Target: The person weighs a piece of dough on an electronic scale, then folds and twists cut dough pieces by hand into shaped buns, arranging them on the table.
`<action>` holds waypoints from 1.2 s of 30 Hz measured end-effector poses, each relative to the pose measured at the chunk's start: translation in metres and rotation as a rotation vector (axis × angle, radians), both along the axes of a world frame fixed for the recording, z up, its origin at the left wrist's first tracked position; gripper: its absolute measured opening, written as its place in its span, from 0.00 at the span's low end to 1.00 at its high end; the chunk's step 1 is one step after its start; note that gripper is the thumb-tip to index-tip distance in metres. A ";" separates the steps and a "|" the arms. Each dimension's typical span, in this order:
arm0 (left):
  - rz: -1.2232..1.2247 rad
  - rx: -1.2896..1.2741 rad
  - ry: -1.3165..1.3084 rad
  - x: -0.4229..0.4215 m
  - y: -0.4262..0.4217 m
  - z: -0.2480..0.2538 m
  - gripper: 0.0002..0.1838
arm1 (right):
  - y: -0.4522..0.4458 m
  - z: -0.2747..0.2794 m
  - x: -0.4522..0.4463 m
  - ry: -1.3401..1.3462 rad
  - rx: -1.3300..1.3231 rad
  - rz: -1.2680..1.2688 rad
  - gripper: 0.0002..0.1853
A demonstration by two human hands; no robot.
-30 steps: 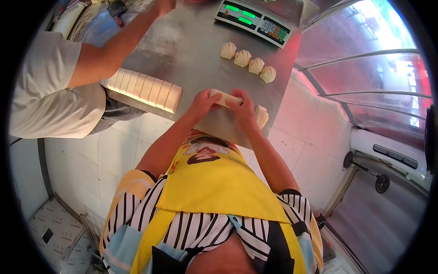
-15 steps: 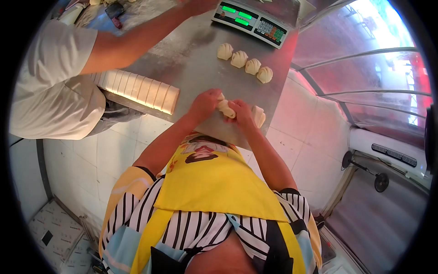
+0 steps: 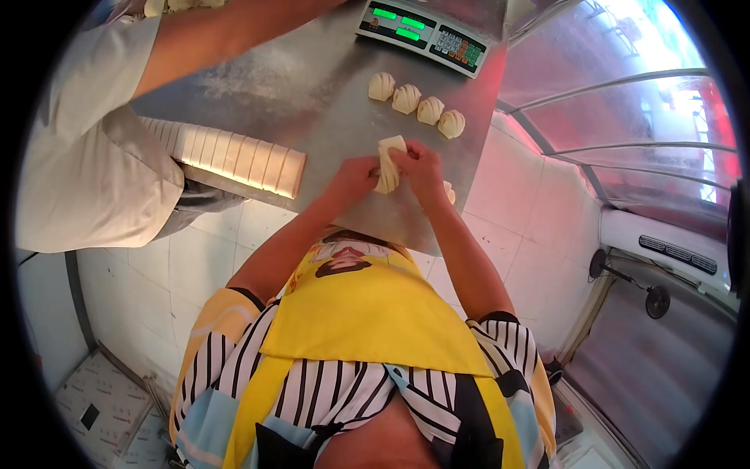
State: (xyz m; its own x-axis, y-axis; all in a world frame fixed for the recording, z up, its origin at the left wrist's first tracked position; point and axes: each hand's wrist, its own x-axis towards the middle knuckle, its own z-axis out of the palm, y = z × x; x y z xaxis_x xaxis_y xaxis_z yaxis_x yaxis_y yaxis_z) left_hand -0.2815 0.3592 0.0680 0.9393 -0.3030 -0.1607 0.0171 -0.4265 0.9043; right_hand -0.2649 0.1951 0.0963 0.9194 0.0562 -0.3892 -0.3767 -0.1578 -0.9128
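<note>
Between my hands is a twisted strip of pale dough (image 3: 387, 166), held nearly upright just above the metal table (image 3: 328, 117). My left hand (image 3: 358, 177) grips its left side with the fingers closed. On its right side my right hand (image 3: 420, 166) pinches it near the upper part. Another piece of dough (image 3: 449, 192) lies on the table, mostly covered by my right wrist. Beyond my hands, several shaped dough rolls (image 3: 418, 105) stand in a slanting row. To the left rests a long dough log cut into slices (image 3: 234, 160).
A digital scale (image 3: 422, 35) with green displays stands at the table's far end. At the left, a co-worker in a pale shirt (image 3: 86, 156) reaches an arm (image 3: 226, 39) across the table. The table's right edge runs beside the dough rolls.
The dough between my hands has gone from a short folded piece to a longer upright twist. My right hand has risen and turned. The co-worker's arm has shifted closer and up.
</note>
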 end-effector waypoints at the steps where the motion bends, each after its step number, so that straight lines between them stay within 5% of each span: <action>1: 0.005 -0.059 -0.024 -0.006 -0.002 0.006 0.11 | -0.003 -0.025 0.003 0.078 0.100 -0.073 0.10; 8: 0.224 -0.290 -0.319 -0.010 -0.001 -0.036 0.10 | 0.006 -0.029 -0.001 0.675 0.393 -0.161 0.11; 14: 0.211 -0.520 0.266 0.006 -0.001 -0.034 0.10 | 0.002 -0.031 0.010 0.691 0.263 0.023 0.16; 17: -0.002 -0.311 0.405 0.015 0.009 -0.029 0.16 | 0.001 -0.042 0.009 0.650 0.121 0.060 0.20; 20: 0.047 -0.271 0.404 0.017 0.010 -0.051 0.14 | -0.004 -0.068 0.006 0.590 0.165 0.014 0.21; 23: 0.092 -0.105 -0.003 0.018 0.007 -0.091 0.11 | -0.003 -0.079 0.005 0.497 0.245 0.036 0.20; 26: 0.127 -0.005 -0.036 0.012 0.005 -0.103 0.11 | -0.011 -0.084 0.005 0.386 0.187 0.167 0.13; 29: 0.096 0.063 0.199 0.011 0.006 -0.109 0.12 | -0.017 -0.106 0.004 0.095 -0.292 0.456 0.11; 32: 0.085 0.031 0.447 0.014 0.005 -0.073 0.12 | -0.013 -0.110 -0.003 -0.031 -0.439 0.426 0.14; 35: 0.113 0.054 0.300 0.009 0.003 -0.070 0.12 | -0.016 -0.085 0.004 0.389 0.061 0.286 0.13; 36: 0.121 -0.018 0.374 0.007 0.005 -0.069 0.12 | -0.014 -0.084 0.003 0.370 0.017 0.281 0.14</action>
State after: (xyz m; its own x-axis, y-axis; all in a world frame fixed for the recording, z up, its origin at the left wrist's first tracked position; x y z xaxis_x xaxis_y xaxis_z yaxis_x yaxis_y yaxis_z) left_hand -0.2742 0.3638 -0.0006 0.8460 -0.1992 -0.4946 0.3963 -0.3856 0.8332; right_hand -0.2621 0.1812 0.0122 0.6674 0.2922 -0.6850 -0.6224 -0.2864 -0.7284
